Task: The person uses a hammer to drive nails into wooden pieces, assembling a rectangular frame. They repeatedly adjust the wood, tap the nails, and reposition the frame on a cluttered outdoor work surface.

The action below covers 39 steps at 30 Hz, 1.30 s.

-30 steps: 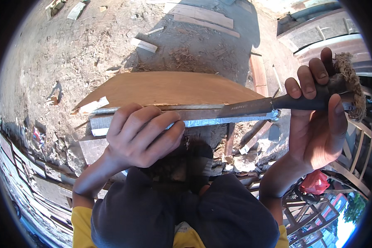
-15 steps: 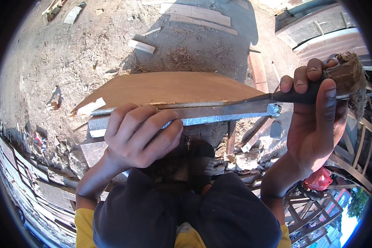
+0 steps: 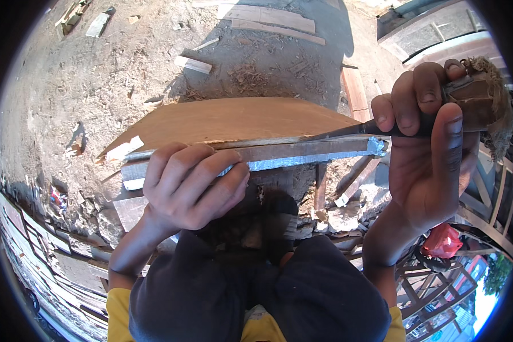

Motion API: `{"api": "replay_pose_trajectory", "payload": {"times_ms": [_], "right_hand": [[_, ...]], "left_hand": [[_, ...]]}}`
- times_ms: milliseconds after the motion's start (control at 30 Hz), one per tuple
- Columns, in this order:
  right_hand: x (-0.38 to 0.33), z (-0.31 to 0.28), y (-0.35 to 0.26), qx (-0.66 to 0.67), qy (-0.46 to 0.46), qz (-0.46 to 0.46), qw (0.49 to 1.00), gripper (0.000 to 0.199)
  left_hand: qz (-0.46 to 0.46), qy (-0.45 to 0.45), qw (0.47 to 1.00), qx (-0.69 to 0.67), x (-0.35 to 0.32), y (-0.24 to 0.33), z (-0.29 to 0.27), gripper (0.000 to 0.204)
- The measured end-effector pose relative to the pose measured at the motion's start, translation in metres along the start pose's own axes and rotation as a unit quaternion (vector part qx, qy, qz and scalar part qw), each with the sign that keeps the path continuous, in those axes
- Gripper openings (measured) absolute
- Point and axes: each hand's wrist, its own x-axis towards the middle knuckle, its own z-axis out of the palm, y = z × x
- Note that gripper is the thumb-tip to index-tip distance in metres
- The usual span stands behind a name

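Observation:
A brown wooden panel (image 3: 239,117) lies before my knees, its near edge fixed along a wooden frame rail (image 3: 302,149) with silvery wrapping on the underside. My left hand (image 3: 194,185) is closed over the rail's left part, fingers curled on the near edge; the fingertips are partly hidden. In my right hand (image 3: 424,131) is a chisel-like tool (image 3: 353,131) with a dark, narrow metal blade and a thick wooden handle, frayed at its butt. The blade's tip rests at the seam between panel and rail, right of the middle. A pale splintered strip (image 3: 125,148) sits at the panel's left corner.
Sandy ground carries wood chips (image 3: 251,77), loose boards (image 3: 268,20) and a short offcut (image 3: 192,64). A long plank (image 3: 355,94) lies beyond the panel's right end. At the right hang a red plastic bag (image 3: 442,240) and wooden lattice.
My right hand has shifted a little left with the tool, and the blade reaches slightly further along the seam. The left hand and panel have hardly moved.

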Motion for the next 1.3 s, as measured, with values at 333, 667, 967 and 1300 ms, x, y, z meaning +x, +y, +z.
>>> {"api": "replay_pose_trajectory", "payload": {"times_ms": [333,667,967,1300], "right_hand": [[0.002,0.002,0.002,0.000,-0.014,-0.015,1.000,0.029],[-0.002,0.001,0.004,-0.002,-0.012,-0.014,1.000,0.029],[0.005,0.030,0.012,-0.091,0.052,-0.066,0.992,0.027],[0.061,0.029,0.007,-0.239,0.128,0.023,0.962,0.022]], "left_hand": [[-0.009,0.001,1.000,-0.015,0.003,0.000,0.000,0.020],[-0.005,0.000,1.000,0.006,-0.001,0.001,0.000,0.013],[-0.005,-0.014,1.000,-0.020,0.024,-0.010,0.003,0.014],[-0.305,0.098,0.753,-0.575,0.185,0.006,-0.009,0.038]]}}
